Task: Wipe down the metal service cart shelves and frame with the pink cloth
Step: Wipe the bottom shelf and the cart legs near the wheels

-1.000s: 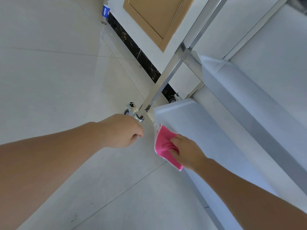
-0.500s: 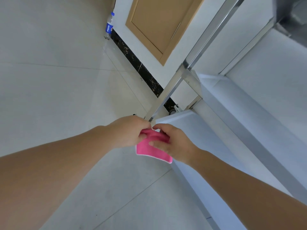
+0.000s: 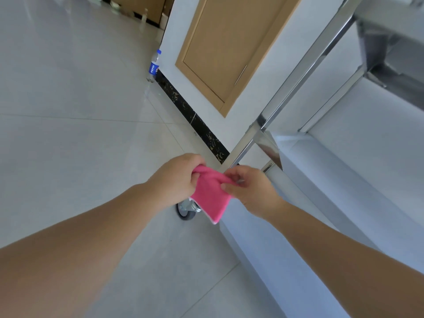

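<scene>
pink cloth [image 3: 211,196] with white edge trim, cart frame [image 3: 305,65] shiny silver, shelves [image 3: 344,191] pale grey-white, caster wheel [image 3: 187,211] dark grey, floor tiles [image 3: 68,111] light grey, cabinet door [image 3: 229,49] tan, skirting [image 3: 195,120] black with gold veining, bottle [image 3: 154,65] blue label and cap

Tiled floor [image 3: 68,157] under cart caster [image 3: 187,211], upright bottle [image 3: 154,66]

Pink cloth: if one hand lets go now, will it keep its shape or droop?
Probably droop. The pink cloth bunches where the left hand grips it and hangs loose below the right hand, so it looks floppy. It also seems light, since fingertip pinches hold it up.
</scene>
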